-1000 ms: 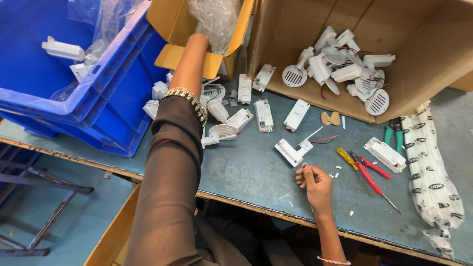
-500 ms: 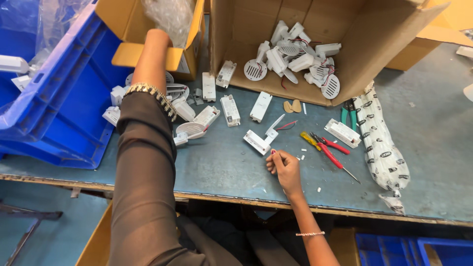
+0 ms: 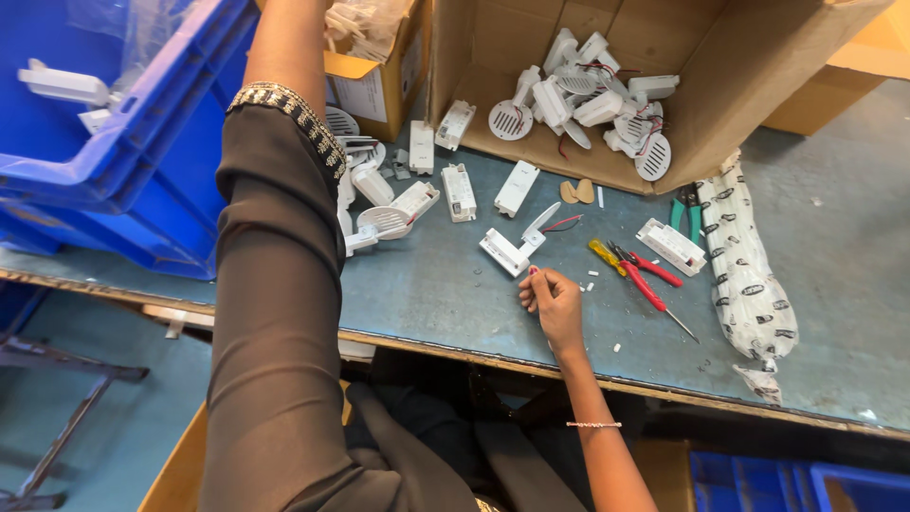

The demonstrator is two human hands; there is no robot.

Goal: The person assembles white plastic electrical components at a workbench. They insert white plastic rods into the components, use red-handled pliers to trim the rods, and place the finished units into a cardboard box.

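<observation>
My left arm (image 3: 284,57), in a dark sleeve with a beaded cuff, reaches up towards a small cardboard box (image 3: 379,81) holding a clear plastic bag; the hand itself is cut off by the top edge. My right hand (image 3: 550,299) rests on the grey-blue table (image 3: 427,294) with its fingers curled in and nothing visible in them. It lies just below a white plastic housing (image 3: 507,251) with a thin red wire. Red-handled pliers (image 3: 649,275) and a yellow-handled screwdriver (image 3: 602,254) lie to its right.
A big open cardboard box (image 3: 720,104) at the back holds several white housings and round grilles. More white parts (image 3: 408,204) are spread at table centre. A blue crate (image 3: 104,142) stands left, a printed wrapped bundle (image 3: 749,265) right, green-handled pliers (image 3: 687,213) beside it.
The view has swung, so everything sits further left and lower. My left hand has gone further up and out of the picture. My right hand stays curled by the white housing.
</observation>
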